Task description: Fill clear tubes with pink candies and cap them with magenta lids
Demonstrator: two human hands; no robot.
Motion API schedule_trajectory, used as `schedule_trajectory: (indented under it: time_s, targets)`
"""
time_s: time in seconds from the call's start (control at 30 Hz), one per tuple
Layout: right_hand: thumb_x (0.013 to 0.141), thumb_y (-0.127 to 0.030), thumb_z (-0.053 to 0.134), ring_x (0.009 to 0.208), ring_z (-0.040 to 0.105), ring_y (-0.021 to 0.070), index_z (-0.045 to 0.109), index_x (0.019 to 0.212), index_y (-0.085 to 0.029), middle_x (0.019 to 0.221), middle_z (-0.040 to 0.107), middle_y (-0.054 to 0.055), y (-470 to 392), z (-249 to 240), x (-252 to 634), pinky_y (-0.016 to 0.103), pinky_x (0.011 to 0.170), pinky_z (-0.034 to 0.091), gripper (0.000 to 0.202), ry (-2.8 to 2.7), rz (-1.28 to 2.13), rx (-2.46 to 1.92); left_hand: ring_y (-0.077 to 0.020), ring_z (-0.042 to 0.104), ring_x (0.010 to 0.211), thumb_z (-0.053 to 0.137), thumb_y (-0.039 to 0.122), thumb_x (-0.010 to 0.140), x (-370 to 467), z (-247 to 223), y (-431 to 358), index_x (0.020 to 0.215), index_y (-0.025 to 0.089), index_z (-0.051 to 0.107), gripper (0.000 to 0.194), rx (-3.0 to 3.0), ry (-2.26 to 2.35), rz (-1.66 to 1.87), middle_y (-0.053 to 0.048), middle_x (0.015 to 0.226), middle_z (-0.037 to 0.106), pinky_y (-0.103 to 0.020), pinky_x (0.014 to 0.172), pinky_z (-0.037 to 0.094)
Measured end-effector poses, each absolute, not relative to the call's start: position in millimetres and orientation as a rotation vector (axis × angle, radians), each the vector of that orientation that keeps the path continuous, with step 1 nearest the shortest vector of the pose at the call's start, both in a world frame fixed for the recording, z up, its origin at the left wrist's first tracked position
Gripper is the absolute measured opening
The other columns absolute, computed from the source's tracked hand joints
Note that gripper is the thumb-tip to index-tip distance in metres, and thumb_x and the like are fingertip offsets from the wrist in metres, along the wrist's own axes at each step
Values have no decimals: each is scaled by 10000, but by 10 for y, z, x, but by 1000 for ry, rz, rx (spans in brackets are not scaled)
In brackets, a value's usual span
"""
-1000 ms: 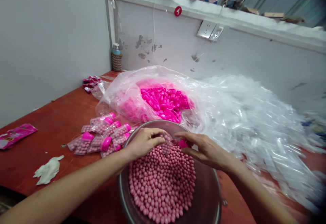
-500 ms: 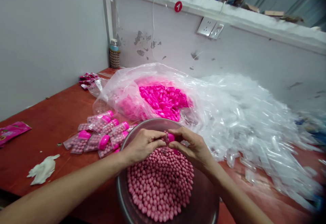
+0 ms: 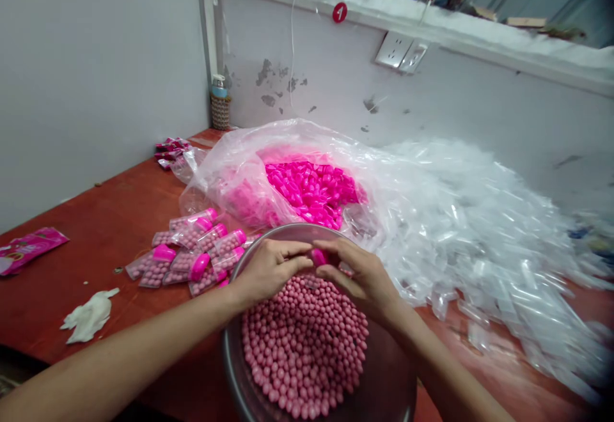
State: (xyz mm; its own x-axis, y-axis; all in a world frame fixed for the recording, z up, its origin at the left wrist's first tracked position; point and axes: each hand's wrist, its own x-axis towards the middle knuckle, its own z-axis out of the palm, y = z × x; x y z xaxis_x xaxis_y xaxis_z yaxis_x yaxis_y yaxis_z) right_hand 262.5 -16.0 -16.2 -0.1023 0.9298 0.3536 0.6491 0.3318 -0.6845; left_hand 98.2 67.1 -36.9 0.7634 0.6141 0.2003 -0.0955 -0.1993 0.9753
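Observation:
Over the far part of a metal bowl (image 3: 230, 371) of pink beads (image 3: 302, 351), my two hands meet fingertip to fingertip. My left hand (image 3: 275, 268) pinches a small clear bottle, mostly hidden by the fingers. My right hand (image 3: 357, 272) has thumb and fingers closed on a bright pink cap (image 3: 318, 257) at the bottle's end. Left of the bowl lie several bead-filled bottles (image 3: 230, 242) with pink caps. Behind the bowl, an open plastic bag (image 3: 230, 147) holds many loose pink caps (image 3: 311, 188).
A large heap of clear bottles (image 3: 470, 217) spreads over the right side of the red table (image 3: 139, 198). At the left lie a crumpled white tissue (image 3: 91, 316) and a pink packet (image 3: 31, 249). A flask (image 3: 219, 99) in a woven holder stands in the back corner.
The cap between my hands has tilted and shifted slightly left, and less of the clear bottle shows. The whole view has shifted a little, with surroundings appearing farther right.

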Motion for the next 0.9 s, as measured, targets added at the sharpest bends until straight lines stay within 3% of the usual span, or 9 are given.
schedule_trajectory:
  time_s: [0.17, 0.37, 0.57, 0.73, 0.9]
  targets:
    - [756, -339, 642, 928, 606, 216, 545, 1121, -252, 1072, 609, 64, -315, -272, 2692, 384, 864, 464, 388, -1062, 1121, -1080, -145, 598, 750, 578, 259, 776, 1011, -428, 758, 1042, 150, 632, 292, 1241, 418, 663, -56, 911, 666, -242, 697, 451]
    - [665, -319, 725, 765, 636, 183, 643, 838, -185, 879, 657, 53, -296, -238, 2680, 321, 731, 524, 234, -768, 1214, -1113, -178, 597, 872, 586, 206, 763, 991, -381, 706, 1000, 151, 666, 256, 1494, 357, 647, -48, 952, 677, -236, 776, 436]
    - [670, -265, 721, 756, 636, 183, 639, 915, -147, 856, 661, 70, -169, -87, 2608, 319, 697, 523, 284, -769, 1528, -1218, -160, 608, 784, 550, 155, 780, 956, -319, 607, 974, 165, 680, 234, 1690, 337, 679, -22, 869, 692, -208, 700, 436]
    - [600, -225, 766, 692, 631, 174, 660, 820, -124, 767, 662, 59, -123, -143, 2572, 339, 690, 522, 264, -749, 1484, -1258, -132, 586, 692, 574, 159, 771, 917, -325, 619, 920, 192, 701, 199, 1912, 394, 746, -1, 783, 692, -197, 649, 403]
    - [646, -304, 734, 640, 619, 150, 649, 812, -143, 726, 649, 42, -31, -191, 2567, 294, 638, 516, 247, -799, 1446, -1288, -158, 611, 744, 558, 166, 772, 969, -367, 635, 956, 176, 688, 226, 1781, 443, 718, -12, 824, 696, -217, 686, 441]
